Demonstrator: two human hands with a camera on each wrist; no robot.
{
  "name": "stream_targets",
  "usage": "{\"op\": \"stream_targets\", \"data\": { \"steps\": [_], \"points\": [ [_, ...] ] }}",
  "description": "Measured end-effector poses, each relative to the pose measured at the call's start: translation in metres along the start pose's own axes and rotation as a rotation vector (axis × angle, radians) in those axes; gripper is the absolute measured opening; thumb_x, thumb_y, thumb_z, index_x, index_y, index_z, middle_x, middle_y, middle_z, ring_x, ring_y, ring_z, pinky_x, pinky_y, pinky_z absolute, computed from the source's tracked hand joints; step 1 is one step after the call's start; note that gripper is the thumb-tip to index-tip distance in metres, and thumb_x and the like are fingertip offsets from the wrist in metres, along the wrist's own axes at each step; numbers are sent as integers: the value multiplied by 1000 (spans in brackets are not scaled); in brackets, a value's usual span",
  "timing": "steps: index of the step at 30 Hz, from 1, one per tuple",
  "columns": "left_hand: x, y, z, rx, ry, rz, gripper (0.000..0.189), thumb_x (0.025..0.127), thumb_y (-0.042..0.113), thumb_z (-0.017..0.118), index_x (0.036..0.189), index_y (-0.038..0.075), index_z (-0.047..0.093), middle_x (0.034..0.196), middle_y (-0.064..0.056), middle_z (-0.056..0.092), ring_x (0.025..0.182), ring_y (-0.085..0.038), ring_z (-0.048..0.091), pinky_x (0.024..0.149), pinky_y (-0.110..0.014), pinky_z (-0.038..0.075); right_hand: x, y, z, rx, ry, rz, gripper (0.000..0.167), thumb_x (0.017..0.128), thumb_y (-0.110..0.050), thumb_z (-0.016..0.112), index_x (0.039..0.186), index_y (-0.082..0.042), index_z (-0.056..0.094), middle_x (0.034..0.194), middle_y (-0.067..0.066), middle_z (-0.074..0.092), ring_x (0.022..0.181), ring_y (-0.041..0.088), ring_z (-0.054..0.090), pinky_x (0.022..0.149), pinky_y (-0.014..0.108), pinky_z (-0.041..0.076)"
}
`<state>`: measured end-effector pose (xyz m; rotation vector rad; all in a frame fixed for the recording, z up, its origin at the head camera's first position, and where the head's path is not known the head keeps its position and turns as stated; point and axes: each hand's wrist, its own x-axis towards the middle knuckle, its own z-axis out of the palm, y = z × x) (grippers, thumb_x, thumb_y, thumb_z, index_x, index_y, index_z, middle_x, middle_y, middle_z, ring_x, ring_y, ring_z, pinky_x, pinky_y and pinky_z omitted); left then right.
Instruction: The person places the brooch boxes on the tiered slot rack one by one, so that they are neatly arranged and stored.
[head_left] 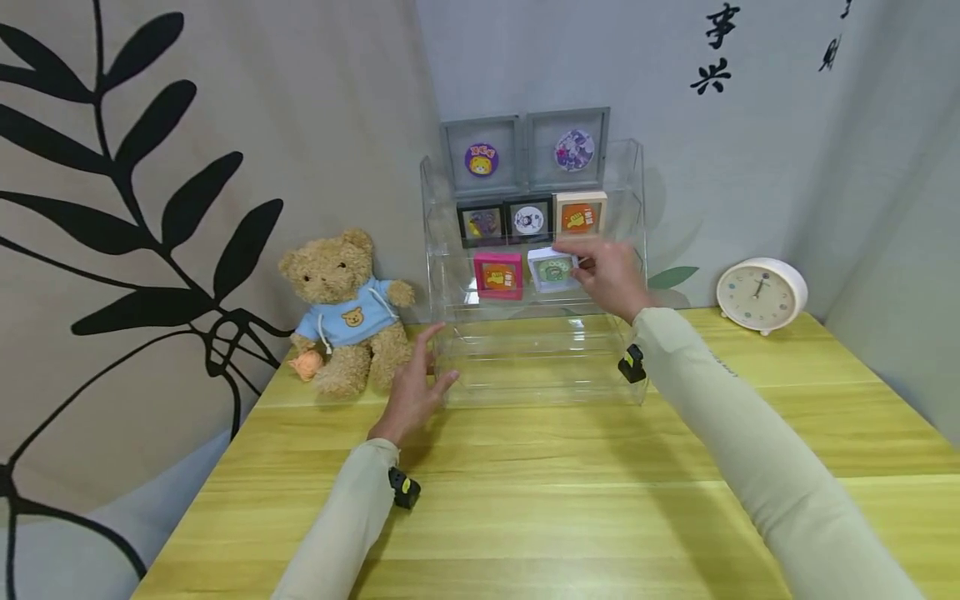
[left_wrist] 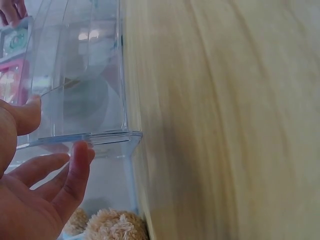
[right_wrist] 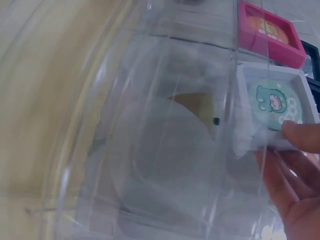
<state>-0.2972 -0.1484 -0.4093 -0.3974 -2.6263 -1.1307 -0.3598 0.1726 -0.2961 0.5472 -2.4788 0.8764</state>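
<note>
A clear acrylic stepped rack (head_left: 525, 398) stands on the wooden table. With thumb on its face and fingers beneath, my right hand (head_left: 611, 275) pinches a small white square frame (right_wrist: 275, 97) at a middle step. A green round badge sits inside that frame. Left of it, a pink frame (head_left: 498, 276) with an orange picture stands on the same step. My left hand (head_left: 411, 392) is at the rack's lower left side, thumb and fingers spread on either side of the side panel (left_wrist: 90, 137), fingertips right at its edge.
Two grey frames (head_left: 482, 157) stand on the top step; two black frames (head_left: 482, 225) and a cream frame (head_left: 579, 214) stand below. A teddy bear (head_left: 348, 321) in a blue hoodie sits left of the rack. A white clock (head_left: 761, 294) stands at the right. Curtains hang behind.
</note>
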Motion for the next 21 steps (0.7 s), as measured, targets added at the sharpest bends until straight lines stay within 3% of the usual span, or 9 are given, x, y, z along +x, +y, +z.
{"op": "stream_targets", "data": {
  "steps": [6, 10, 14, 17, 19, 21],
  "points": [
    [3, 0, 2, -12, -14, -13, 79, 95, 19, 71, 155, 40, 25, 142, -33, 52, 127, -43, 60, 103, -61, 52, -4, 0, 7, -22, 18, 42, 49, 89, 3, 69, 134, -17, 65, 131, 20, 67, 100, 34, 73, 85, 43, 64],
    [5, 0, -1, 2, -46, -8, 79, 95, 22, 69, 155, 43, 22, 143, -32, 53, 127, -43, 60, 104, -61, 51, -10, 0, 7, -99, 26, -22, 49, 92, 1, 65, 140, -11, 60, 129, 25, 64, 101, 37, 71, 87, 45, 63],
    [4, 0, -11, 53, -78, 32, 78, 97, 22, 68, 156, 44, 21, 139, -27, 59, 115, -41, 67, 94, -56, 59, -25, -3, 0, -152, 1, -84, 58, 93, -5, 66, 148, -4, 48, 135, 28, 54, 117, 42, 59, 101, 54, 54],
    [-1, 1, -20, 87, -61, 68, 75, 97, 21, 68, 157, 38, 26, 139, -22, 61, 116, -39, 67, 91, -53, 60, -45, -6, -12, -158, -11, -106, 60, 94, -9, 67, 150, -3, 44, 139, 27, 50, 125, 43, 51, 106, 59, 47],
    [-6, 2, -25, 122, -31, 90, 68, 97, 21, 68, 155, 30, 34, 140, -19, 61, 122, -37, 64, 94, -53, 59, -62, -5, -21, -174, 1, -129, 56, 95, -10, 67, 147, -2, 48, 137, 26, 52, 123, 43, 53, 104, 60, 49],
    [-13, 2, -30, 177, 5, 128, 58, 97, 22, 67, 149, 18, 43, 137, -18, 64, 119, -36, 66, 94, -53, 58, -82, -1, -29, -200, 25, -143, 51, 94, -10, 67, 142, -1, 52, 132, 24, 54, 116, 42, 57, 97, 59, 52]
  ]
}}
